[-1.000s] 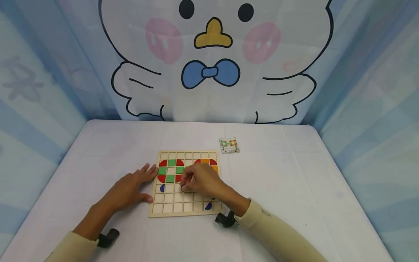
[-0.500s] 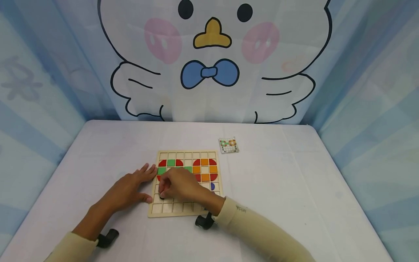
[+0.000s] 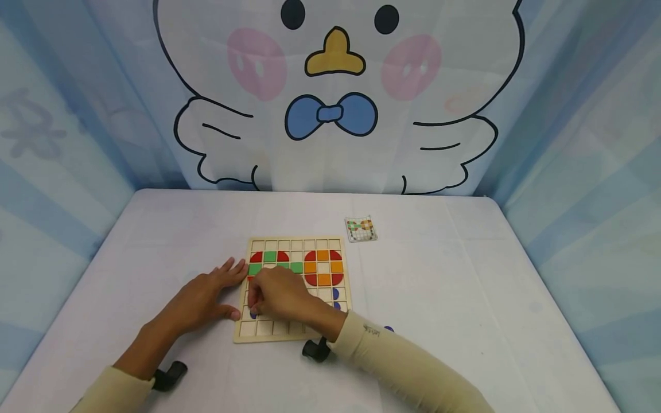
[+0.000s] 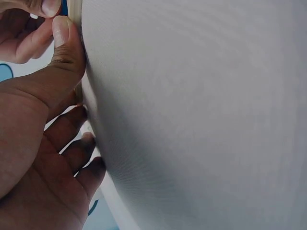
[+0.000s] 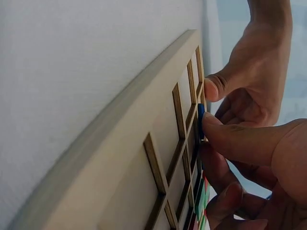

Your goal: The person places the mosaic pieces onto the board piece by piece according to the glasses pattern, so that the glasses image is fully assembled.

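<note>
A wooden grid board (image 3: 273, 339) lies flat on the table, with red, green, orange and blue tiles in its cells. My right hand (image 3: 283, 293) is over the board's left part, pinching a small blue half-round tile (image 3: 253, 315) at a cell in the left column. In the right wrist view the thumb presses on that blue tile (image 5: 201, 120), which sits partly within the grid. My left hand (image 3: 209, 295) rests beside the board's left edge, fingers spread and touching it, thumb near the lower left side. The right hand hides several tiles and cells.
A small pattern card (image 3: 361, 229) lies behind the board's right corner. Blue half-round tiles (image 3: 336, 293) sit in the right column. Another blue piece (image 3: 389, 328) shows past the right sleeve (image 3: 403, 361). A cartoon curtain (image 3: 330, 160) hangs behind the table.
My right hand has moved left from mid-board to the left column, carrying the tile, then slowed there. Orange and blue tiles at right came into view. The left hand has stayed put.
</note>
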Demonstrator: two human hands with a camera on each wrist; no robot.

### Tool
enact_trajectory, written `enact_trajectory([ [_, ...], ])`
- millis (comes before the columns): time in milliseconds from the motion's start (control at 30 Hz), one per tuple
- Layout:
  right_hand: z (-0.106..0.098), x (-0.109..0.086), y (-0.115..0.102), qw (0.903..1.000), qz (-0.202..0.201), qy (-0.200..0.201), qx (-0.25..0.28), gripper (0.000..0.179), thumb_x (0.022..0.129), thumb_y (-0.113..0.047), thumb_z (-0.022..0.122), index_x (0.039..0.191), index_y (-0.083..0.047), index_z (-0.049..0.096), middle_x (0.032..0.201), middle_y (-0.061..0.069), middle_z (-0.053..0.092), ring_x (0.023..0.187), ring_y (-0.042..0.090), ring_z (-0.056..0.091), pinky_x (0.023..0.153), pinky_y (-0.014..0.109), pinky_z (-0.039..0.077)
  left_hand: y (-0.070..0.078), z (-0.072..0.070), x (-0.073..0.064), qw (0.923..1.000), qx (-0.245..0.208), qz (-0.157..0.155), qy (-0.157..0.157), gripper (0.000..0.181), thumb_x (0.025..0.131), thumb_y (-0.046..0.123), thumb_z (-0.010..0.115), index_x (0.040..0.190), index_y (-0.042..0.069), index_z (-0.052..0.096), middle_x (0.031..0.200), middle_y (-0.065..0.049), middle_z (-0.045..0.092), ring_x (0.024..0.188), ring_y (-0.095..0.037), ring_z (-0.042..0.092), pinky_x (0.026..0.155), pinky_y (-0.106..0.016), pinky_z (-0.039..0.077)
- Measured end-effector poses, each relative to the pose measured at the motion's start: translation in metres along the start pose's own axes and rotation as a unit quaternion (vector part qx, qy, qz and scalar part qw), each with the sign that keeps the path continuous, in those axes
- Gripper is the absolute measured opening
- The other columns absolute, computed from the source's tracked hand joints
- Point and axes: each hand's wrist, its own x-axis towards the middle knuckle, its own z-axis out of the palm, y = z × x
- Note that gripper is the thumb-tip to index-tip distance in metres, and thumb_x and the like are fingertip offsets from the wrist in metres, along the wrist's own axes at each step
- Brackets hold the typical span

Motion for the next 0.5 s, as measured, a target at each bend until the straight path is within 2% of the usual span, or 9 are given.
enact_trajectory([
  [133, -0.001, -0.001, 0.000, 0.9999, 0.006, -0.003, 0.010, 0.015, 0.089, -0.022, 0.088, 0.079, -0.025, 0.077, 0.068, -0.013, 0.063, 0.069, 0.003, 0.058, 0.061, 0.021, 0.045, 0.001, 0.000, 0.000, 1.0000, 0.002, -0.001, -0.001, 0.103, 0.077, 0.038, 0.092, 0.162, 0.010, 0.042, 0.168, -0.020, 0.038, 0.155, -0.051, 0.036, 0.117, -0.070, 0.040],
  [333, -0.004, -0.009, 0.005, 0.9994, -0.011, 0.024, 0.024, 0.010, 0.090, -0.020, 0.087, 0.085, -0.024, 0.080, 0.072, -0.014, 0.064, 0.070, 0.003, 0.056, 0.061, 0.018, 0.045, 0.002, 0.000, -0.001, 0.9999, 0.005, -0.009, -0.002, 0.103, 0.077, 0.040, 0.092, 0.162, 0.012, 0.042, 0.169, -0.022, 0.037, 0.151, -0.057, 0.038, 0.115, -0.071, 0.042],
  [500, -0.011, -0.021, 0.017, 0.9984, -0.001, 0.043, 0.036, 0.012, 0.090, -0.017, 0.085, 0.086, -0.026, 0.079, 0.073, -0.014, 0.063, 0.073, 0.004, 0.056, 0.063, 0.020, 0.044, 0.003, 0.000, -0.001, 0.9998, 0.011, -0.017, -0.006, 0.103, 0.077, 0.041, 0.092, 0.163, 0.014, 0.041, 0.169, -0.022, 0.035, 0.150, -0.060, 0.037, 0.115, -0.073, 0.041],
])
